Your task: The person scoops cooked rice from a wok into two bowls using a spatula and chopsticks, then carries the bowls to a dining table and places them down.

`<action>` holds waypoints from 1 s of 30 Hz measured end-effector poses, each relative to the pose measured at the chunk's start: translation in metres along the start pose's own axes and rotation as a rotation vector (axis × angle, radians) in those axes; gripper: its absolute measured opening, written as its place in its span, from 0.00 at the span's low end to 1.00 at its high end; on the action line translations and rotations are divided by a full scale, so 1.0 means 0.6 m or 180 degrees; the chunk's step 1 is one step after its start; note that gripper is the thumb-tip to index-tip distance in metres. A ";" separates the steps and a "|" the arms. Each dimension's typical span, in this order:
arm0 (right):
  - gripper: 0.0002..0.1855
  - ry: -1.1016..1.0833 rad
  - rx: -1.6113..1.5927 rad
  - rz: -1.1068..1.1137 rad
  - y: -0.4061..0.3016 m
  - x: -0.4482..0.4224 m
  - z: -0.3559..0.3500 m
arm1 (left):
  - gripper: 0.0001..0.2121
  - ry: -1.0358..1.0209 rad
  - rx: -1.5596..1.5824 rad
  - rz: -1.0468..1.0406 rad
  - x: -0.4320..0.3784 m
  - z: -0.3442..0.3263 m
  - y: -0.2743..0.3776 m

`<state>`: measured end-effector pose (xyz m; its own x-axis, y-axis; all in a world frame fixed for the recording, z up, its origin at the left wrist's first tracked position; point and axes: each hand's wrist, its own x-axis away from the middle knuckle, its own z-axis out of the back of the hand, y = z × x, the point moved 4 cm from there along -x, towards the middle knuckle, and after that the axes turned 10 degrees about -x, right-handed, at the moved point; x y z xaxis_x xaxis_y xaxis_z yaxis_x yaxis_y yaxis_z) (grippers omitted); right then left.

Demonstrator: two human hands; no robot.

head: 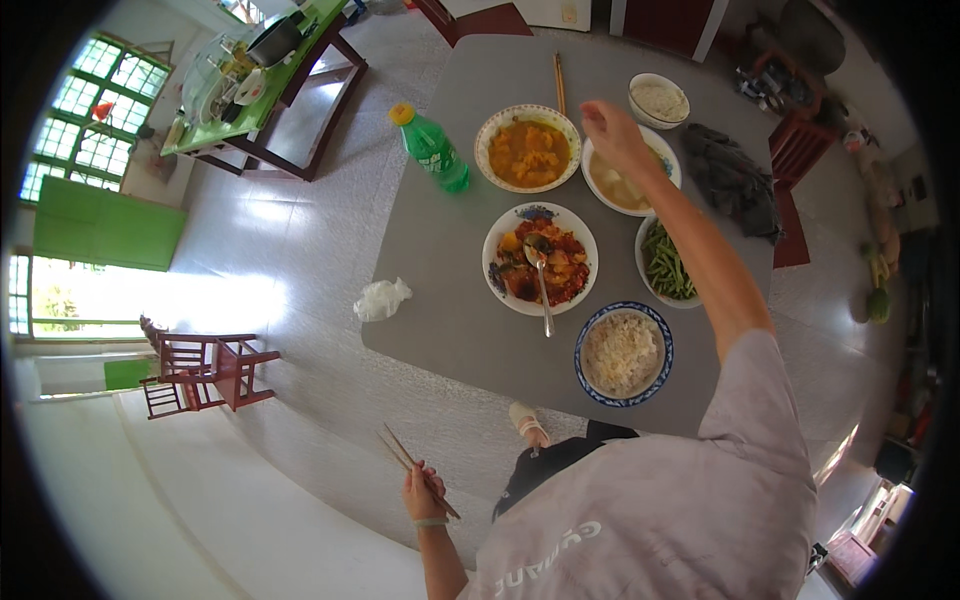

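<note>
My left hand [424, 491] is off to the lower left, beyond the table's near edge, gripping a pair of wooden chopsticks [397, 446]. Across the grey table [442, 262] stretches my right arm, its hand [615, 139] hovering above a bowl of pale soup [619, 184]. Those fingers are bent and the palm is hidden, so whether they hold anything cannot be told. Just left of that hand is a bowl of orange stew [529, 154]. A metal spoon [544, 292] rests in a bowl of red stewed vegetables [566, 259]. Nearest my body stands a blue-rimmed bowl of rice [622, 352].
My forearm partly covers a bowl of green beans [664, 259]. Toward the back are another rice bowl [658, 101] and more chopsticks [559, 82]. A green bottle [435, 150], a crumpled plastic bag [382, 300] and dark cloth [731, 180] lie around the dishes. Wooden chairs [217, 367] stand left.
</note>
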<state>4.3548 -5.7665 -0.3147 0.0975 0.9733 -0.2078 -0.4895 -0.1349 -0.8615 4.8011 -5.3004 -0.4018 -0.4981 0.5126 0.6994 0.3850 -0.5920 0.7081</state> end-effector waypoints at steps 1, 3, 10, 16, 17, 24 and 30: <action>0.16 -0.0077 -0.0284 -0.0047 -0.057 0.039 0.015 | 0.09 -0.0084 0.0012 -0.0025 -0.011 0.001 -0.003; 0.15 -0.0121 -0.0886 -0.0183 -0.191 0.121 0.049 | 0.09 -0.0256 -0.0022 -0.0077 -0.030 0.000 0.000; 0.16 -0.0292 -0.0984 0.1803 -0.559 0.411 0.155 | 0.08 -0.1001 -0.0193 -0.0026 -0.080 -0.016 0.028; 0.16 -0.0509 -0.0742 0.2504 -0.666 0.568 0.149 | 0.08 -0.1363 -0.0368 -0.0188 -0.086 0.019 0.045; 0.16 -0.0463 -0.0686 0.2518 -0.673 0.585 0.152 | 0.08 -0.1393 -0.0420 -0.0203 -0.089 0.025 0.045; 0.16 0.0164 -0.0357 0.2484 -0.668 0.690 0.251 | 0.10 -0.1639 -0.0783 -0.0532 -0.058 0.065 0.064; 0.16 0.0978 -0.0239 0.2281 -0.628 0.764 0.369 | 0.08 -0.1729 -0.1090 -0.0426 -0.070 0.064 0.022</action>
<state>4.3919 -5.2281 0.0170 0.0208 0.5505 -0.8346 -0.4648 -0.7337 -0.4955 4.8571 -5.3057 -0.4182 -0.0268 0.7837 0.6206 0.0330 -0.6198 0.7841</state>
